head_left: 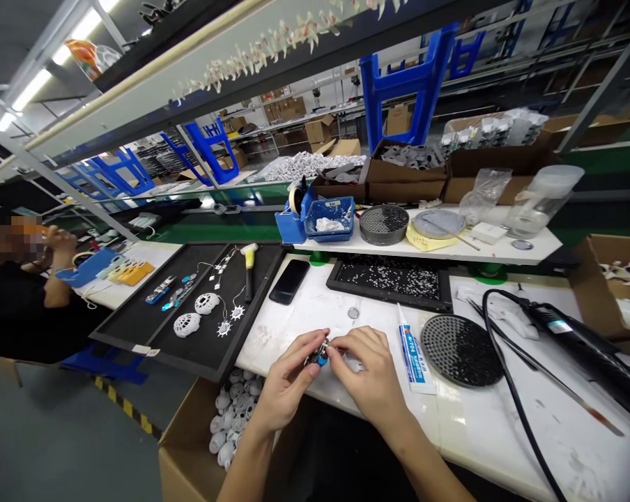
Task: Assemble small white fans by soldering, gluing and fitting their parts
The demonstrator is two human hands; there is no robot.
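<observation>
Over the near edge of the white bench, my left hand (288,382) is closed on a small dark metallic part with a blue piece (322,358). Its exact kind is too small to tell. Thumb and fingertips of my right hand (371,375) pinch the same part from the other side, and the fingers hide much of it. Just beyond my hands lies a small round silver disc (353,313). A blue and white glue tube (413,352) rests right of my right hand, beside a round black perforated dish (462,348) of dark pieces.
At left, a black tray (161,324) holds white perforated shells, wired parts and a yellow-headed hammer (249,268). A phone (289,282) lies near it. A black-handled tool (592,341) with a cable occupies the right. White parts fill a box (187,436) below. A co-worker (17,300) sits left.
</observation>
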